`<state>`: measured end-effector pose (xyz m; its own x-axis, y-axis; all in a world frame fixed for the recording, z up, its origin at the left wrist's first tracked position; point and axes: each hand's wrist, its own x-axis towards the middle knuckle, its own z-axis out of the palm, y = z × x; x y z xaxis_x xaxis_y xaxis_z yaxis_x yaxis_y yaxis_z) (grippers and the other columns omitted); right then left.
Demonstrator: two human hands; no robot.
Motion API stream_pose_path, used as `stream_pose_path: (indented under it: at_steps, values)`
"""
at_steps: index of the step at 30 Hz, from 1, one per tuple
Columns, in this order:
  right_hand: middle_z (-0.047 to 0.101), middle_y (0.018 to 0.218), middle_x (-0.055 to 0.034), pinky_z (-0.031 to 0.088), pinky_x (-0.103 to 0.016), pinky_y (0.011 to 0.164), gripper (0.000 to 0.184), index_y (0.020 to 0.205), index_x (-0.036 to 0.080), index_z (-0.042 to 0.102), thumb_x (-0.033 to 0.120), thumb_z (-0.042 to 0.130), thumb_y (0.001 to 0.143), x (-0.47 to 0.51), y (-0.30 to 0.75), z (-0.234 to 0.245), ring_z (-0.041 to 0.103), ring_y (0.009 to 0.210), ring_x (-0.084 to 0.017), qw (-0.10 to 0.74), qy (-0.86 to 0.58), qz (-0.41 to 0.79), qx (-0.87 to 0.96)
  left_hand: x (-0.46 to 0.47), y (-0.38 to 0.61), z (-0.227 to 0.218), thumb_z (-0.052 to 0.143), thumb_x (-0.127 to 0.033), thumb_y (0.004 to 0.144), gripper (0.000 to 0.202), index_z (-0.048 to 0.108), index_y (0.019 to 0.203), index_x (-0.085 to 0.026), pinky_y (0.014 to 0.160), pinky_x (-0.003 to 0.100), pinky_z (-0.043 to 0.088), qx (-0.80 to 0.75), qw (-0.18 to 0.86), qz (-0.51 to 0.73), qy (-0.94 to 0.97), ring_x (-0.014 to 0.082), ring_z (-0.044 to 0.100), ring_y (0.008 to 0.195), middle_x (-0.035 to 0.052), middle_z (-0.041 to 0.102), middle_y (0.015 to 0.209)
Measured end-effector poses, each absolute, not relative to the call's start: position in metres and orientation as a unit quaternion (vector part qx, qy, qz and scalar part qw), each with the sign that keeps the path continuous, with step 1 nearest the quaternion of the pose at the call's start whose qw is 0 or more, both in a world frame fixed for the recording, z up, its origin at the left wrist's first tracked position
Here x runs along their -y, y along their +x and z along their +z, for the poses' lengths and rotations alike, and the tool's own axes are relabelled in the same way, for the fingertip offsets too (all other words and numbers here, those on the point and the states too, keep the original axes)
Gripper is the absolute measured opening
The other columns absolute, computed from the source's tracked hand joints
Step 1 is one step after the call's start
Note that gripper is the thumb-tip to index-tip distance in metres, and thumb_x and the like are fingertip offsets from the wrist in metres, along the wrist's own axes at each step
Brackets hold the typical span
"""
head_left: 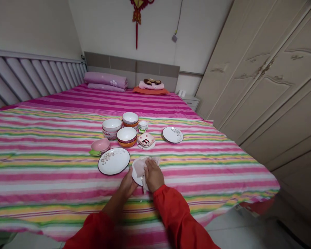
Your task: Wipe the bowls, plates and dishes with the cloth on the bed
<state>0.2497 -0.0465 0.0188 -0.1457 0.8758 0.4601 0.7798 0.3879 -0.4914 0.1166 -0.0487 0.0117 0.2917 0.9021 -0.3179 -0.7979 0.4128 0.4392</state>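
A white plate with a dark rim [136, 175] is tilted just above the striped cloth. My left hand [128, 183] grips its left edge. With my right hand [153, 174] I press a thin white tissue [140, 168] against the plate's face; the tissue's edges stick out past my fingers. Left of this plate lies a larger white plate with a floral print [114, 161]. Beyond it are a pink bowl [100, 144] with a green part showing beneath, and a square dish with a cartoon print [146, 139] on a white saucer.
Stacked bowls [126, 134] stand behind the plates, beside small stacked cups [143, 126]. Another stack of floral plates [172, 135] is to the right. A striped cloth [209, 176] covers the bed; folded bedding [106, 81] lies by the headboard. A wardrobe [261, 76] stands along the right.
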Motion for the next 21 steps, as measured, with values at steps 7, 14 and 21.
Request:
stream_pose_path:
  at_steps: [7,14,21]
  values:
    - [0.046,0.14,-0.0157,0.039,-0.049,0.108,0.044,0.137,0.011,0.045,0.023,0.035,0.096,0.095,0.26,-0.008,0.039,0.133,-0.026,0.41,-0.553,0.043,0.724,0.053,0.12,0.025,0.03,-0.038,0.095,0.056,0.031,0.143,-0.009,0.102,0.038,0.042,-0.317,0.79,0.514,0.108,0.0232,0.062,0.109,0.0143,0.071,0.109]
    - [0.045,0.141,-0.0128,0.041,-0.048,0.105,0.049,0.139,0.015,0.043,0.014,0.04,0.09,0.105,0.234,0.0,0.037,0.134,-0.027,0.351,-0.467,0.025,0.812,0.054,0.115,0.021,0.03,-0.053,0.092,0.065,0.044,0.136,-0.007,0.09,0.036,0.051,-0.304,0.822,0.475,0.076,0.0259,0.065,0.103,0.0183,0.069,0.11]
    - [0.056,0.133,-0.0069,0.038,-0.041,0.106,0.039,0.127,0.018,0.057,0.019,0.048,0.089,0.048,0.209,0.043,0.044,0.128,-0.024,0.278,-0.481,0.089,0.827,0.049,0.118,0.023,0.032,-0.036,0.096,0.048,0.04,0.138,-0.013,0.098,0.033,0.046,-0.325,0.766,0.552,0.052,0.0187,0.063,0.107,0.0123,0.068,0.113]
